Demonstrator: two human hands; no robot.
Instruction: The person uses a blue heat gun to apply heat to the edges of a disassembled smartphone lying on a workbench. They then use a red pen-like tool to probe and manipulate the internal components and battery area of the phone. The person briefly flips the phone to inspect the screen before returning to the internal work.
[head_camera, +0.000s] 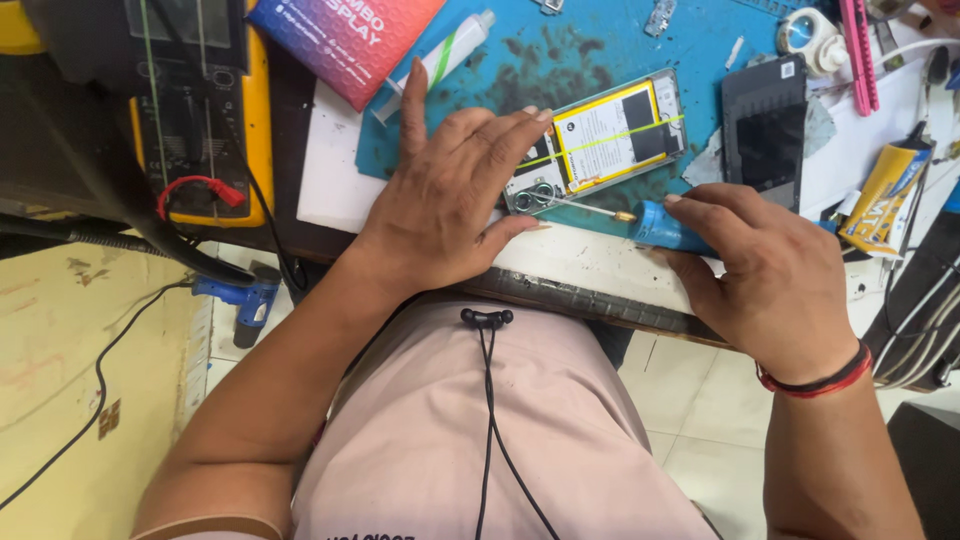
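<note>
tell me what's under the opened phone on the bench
The opened phone lies on a stained blue mat. The left hand covers its near end, so nothing shows beneath that part.

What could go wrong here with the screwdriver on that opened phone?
The screwdriver in the right hand has its tip at the opened phone beside the yellow-labelled battery; a slip might gouge it. The left hand steadies only the phone's near end, so it could pivot. The phone lies near the bench edge, so loosened screws may roll off.

A blue-handled screwdriver (665, 225) is showing in the right hand's (770, 275) grip, beside a yellow-and-white battery (612, 135) on a stained blue mat (560, 55).
</note>
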